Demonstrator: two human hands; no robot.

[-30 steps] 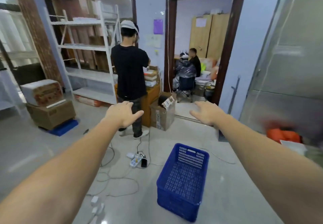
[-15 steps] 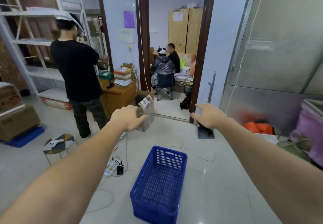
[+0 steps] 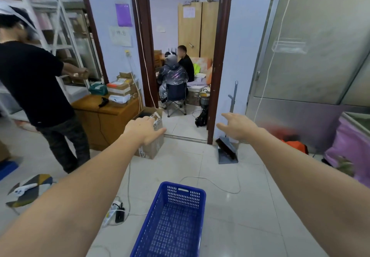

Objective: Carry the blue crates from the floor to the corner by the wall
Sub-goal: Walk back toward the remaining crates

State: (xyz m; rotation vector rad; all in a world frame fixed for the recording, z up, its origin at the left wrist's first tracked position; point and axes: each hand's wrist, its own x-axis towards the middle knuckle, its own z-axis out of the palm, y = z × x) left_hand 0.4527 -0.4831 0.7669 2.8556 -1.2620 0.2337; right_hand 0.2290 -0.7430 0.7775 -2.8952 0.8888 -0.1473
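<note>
One blue perforated plastic crate stands empty on the pale tiled floor at the bottom centre of the view, its long side pointing away from me. Both my arms stretch forward above it. My left hand hovers to the crate's upper left, fingers loosely spread, holding nothing. My right hand hangs to the upper right, also open and empty. Neither hand touches the crate.
A person in a black shirt stands at the left by a wooden cabinet. A cardboard box, a dustpan, a power strip with cables and a small stool lie on the floor. Ahead is a doorway with seated people.
The view has swung rightward and moved forward: the crate has shifted from right of centre to the bottom centre. Both hands stay raised and empty.
</note>
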